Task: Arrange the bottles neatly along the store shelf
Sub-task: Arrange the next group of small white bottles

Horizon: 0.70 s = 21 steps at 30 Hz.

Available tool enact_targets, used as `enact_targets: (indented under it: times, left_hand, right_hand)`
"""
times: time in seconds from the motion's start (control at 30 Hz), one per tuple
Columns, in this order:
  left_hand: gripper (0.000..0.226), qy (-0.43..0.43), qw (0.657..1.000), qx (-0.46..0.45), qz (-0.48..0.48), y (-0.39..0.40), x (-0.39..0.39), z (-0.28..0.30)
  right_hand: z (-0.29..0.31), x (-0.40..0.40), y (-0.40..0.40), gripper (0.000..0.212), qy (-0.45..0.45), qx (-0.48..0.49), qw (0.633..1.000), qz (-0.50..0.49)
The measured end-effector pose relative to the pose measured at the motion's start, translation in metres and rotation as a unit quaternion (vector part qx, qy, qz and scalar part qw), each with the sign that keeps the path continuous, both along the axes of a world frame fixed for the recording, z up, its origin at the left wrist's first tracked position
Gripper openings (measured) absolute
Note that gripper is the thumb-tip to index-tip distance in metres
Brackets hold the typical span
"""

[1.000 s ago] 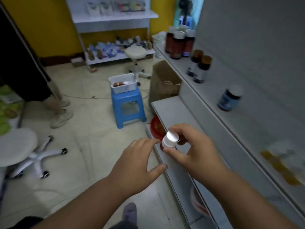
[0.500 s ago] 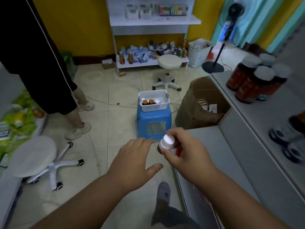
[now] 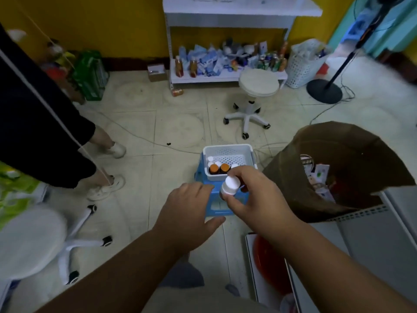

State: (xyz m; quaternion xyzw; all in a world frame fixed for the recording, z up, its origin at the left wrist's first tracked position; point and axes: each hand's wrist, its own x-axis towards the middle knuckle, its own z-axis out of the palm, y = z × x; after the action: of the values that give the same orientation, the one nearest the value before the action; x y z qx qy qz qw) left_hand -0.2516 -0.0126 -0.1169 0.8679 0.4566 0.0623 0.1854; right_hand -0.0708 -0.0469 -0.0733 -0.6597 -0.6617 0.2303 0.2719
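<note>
the view has swung left off the shelf, whose bottles are gone from sight. the basket [image 3: 227, 152] on the blue stool [image 3: 216, 207] now sits just beyond the hands, and the brown bag [image 3: 338, 172] fills the right.

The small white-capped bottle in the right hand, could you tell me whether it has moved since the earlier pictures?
Yes. The small white-capped bottle, pinched in the right hand, swung away from the grey store shelf and leftward, now over the blue plastic stool.
</note>
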Motion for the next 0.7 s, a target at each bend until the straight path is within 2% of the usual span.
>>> enact_targets:
  times: [0.13, 0.27, 0.4, 0.53, 0.7]
  left_hand:
    - [0.065, 0.030, 0.998, -0.010, -0.048, 0.089, 0.016, -0.032]
    - [0.064, 0.039, 0.994, -0.059, -0.089, 0.146, 0.035, -0.066]
    - [0.057, 0.069, 0.990, -0.083, -0.096, 0.179, 0.056, -0.131]
    - [0.062, 0.088, 0.990, -0.076, -0.082, 0.201, 0.084, -0.199]
    - [0.068, 0.106, 0.984, -0.124, -0.073, 0.209, 0.111, -0.269]
  right_hand:
    - [-0.029, 0.010, 0.074, 0.026, 0.004, -0.022, 0.999, -0.045]
    - [-0.066, 0.023, 0.128, 0.020, 0.008, -0.048, 0.995, -0.089]
    - [-0.133, 0.044, 0.175, 0.019, -0.011, -0.076, 0.991, -0.111]
    - [-0.210, 0.069, 0.219, 0.023, -0.021, -0.103, 0.986, -0.133]
    - [-0.296, 0.098, 0.257, 0.029, -0.076, -0.164, 0.979, -0.095]
